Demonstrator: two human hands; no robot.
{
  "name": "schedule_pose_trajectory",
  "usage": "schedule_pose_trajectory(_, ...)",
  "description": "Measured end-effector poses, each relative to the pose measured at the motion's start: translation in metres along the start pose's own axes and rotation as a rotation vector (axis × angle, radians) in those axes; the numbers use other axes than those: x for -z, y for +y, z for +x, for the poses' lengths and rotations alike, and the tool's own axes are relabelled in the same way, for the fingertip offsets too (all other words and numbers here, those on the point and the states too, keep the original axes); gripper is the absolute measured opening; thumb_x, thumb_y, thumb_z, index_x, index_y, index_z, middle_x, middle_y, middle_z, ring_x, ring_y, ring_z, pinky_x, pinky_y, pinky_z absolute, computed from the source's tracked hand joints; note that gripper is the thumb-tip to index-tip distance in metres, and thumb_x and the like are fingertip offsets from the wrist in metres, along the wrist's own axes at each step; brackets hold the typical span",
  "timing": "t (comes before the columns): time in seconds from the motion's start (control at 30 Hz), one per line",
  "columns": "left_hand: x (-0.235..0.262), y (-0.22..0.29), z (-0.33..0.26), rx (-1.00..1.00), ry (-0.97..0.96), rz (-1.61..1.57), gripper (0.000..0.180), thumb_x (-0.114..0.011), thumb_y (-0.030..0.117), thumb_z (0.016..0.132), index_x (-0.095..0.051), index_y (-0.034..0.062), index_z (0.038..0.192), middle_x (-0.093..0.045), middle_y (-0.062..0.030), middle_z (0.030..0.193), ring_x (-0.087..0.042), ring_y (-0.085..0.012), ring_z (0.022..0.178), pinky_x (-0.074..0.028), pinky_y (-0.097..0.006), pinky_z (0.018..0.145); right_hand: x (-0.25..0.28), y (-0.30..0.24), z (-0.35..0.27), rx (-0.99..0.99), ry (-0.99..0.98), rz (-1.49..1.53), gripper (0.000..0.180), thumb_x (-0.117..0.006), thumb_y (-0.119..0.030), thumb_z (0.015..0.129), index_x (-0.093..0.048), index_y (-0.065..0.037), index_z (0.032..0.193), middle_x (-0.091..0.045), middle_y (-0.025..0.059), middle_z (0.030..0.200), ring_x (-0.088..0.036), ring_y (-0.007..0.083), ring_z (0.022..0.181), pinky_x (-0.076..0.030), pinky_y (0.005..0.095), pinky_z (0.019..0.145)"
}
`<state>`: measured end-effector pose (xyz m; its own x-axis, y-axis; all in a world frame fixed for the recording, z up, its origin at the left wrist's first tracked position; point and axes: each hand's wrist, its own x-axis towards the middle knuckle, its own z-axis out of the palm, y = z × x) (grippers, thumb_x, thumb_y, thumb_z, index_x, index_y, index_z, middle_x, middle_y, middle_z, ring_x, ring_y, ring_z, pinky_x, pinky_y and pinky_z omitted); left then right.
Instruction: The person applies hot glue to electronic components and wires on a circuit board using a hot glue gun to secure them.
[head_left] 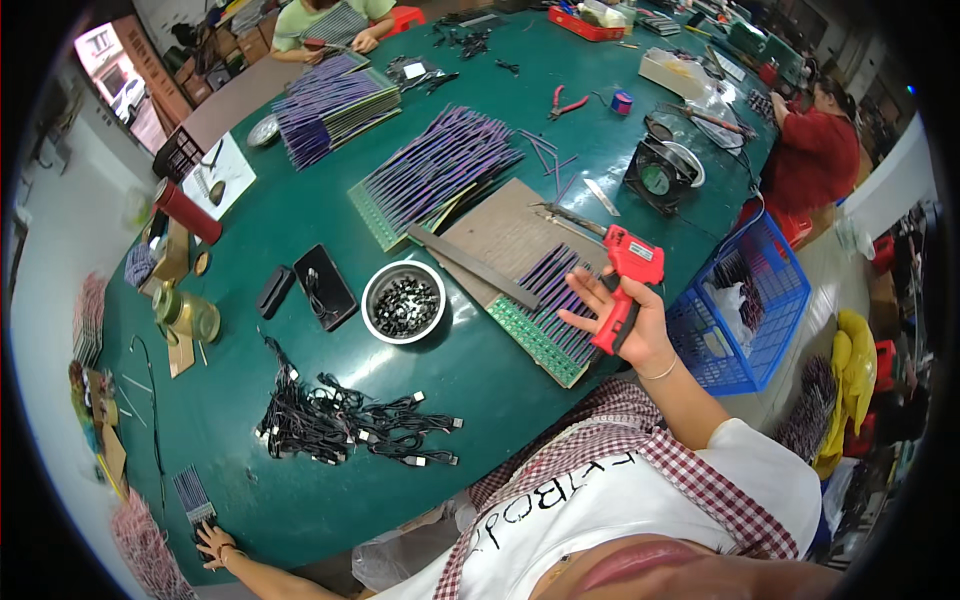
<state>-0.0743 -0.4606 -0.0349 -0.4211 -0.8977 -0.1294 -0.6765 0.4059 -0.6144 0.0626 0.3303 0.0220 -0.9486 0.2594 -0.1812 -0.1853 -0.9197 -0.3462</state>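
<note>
My right hand [640, 325] is raised over the table's near right part, gripping a red soldering gun [634, 256] by its handle, some fingers stretched out. Its thin metal tip points left, over a brown board [505, 225]. Below the gun lies a green circuit panel [530, 340] with dark purple strips [560, 295] in rows, and a long grey metal bar [475, 265] lies across its left side. Far off at the lower left, my left hand [213, 543] rests with fingers spread at the end of a small striped panel [192, 492]; whether it grips anything there is not visible.
Left of the panel stand a white bowl [403, 302] of small black parts and a pile of black cables [345, 415]. Stacks of purple strip panels [440, 165], a fan [660, 175] and red pliers [567, 103] lie farther back. A blue crate [745, 310] stands right. Two people sit at the table.
</note>
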Motion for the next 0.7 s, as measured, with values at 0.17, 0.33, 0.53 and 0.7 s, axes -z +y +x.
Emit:
schedule_pose_trajectory(0.17, 0.062, 0.06, -0.044, -0.056, 0.84, -0.027, 0.051, -0.048, 0.031, 0.087, -0.038, 0.0195, 0.136, -0.031, -0.0039, 0.144, -0.03, -0.0218, 0.131, -0.03, -0.049, 0.1, 0.009, -0.003, 0.008, -0.014, -0.057, -0.041, 0.023, -0.058, -0.018, 0.085, -0.056, -0.008, 0.105, -0.047, 0.0207, 0.133, -0.034, 0.032, 0.134, -0.026, 0.0695, 0.102)
schedule_pose_trajectory(0.33, 0.14, 0.097, -0.292, -1.094, 1.243, -0.946, 0.028, -0.061, 0.001, 0.074, -0.062, 0.003, 0.102, -0.059, -0.013, 0.112, -0.053, -0.0311, 0.107, -0.041, -0.043, 0.09, 0.017, 0.005, 0.031, -0.089, -0.111, -0.072, 0.022, -0.059, -0.02, 0.086, -0.058, -0.009, 0.105, -0.041, 0.0202, 0.139, -0.026, 0.0312, 0.138, -0.022, 0.0699, 0.103)
schedule_pose_trajectory(0.53, 0.124, 0.157, -0.522, -1.677, -0.434, -1.151, 0.025, -0.056, 0.025, 0.089, -0.056, -0.0003, 0.087, -0.062, -0.0186, 0.07, -0.064, -0.0317, 0.063, -0.048, -0.038, 0.058, 0.011, 0.018, 0.039, -0.152, -0.079, -0.034, 0.022, -0.058, -0.017, 0.085, -0.055, -0.012, 0.106, -0.041, 0.0195, 0.139, -0.029, 0.0318, 0.137, -0.022, 0.0692, 0.104)
schedule_pose_trajectory(0.7, 0.119, 0.207, -0.56, -1.593, -0.667, -0.899, 0.033, -0.057, 0.026, 0.092, -0.048, -0.0029, 0.079, -0.061, -0.0123, 0.064, -0.061, -0.0157, 0.048, -0.048, -0.027, 0.04, 0.009, 0.022, 0.049, -0.211, -0.12, -0.051, 0.024, -0.058, -0.016, 0.086, -0.053, -0.011, 0.109, -0.038, 0.0218, 0.14, -0.027, 0.0357, 0.137, -0.022, 0.0663, 0.105)
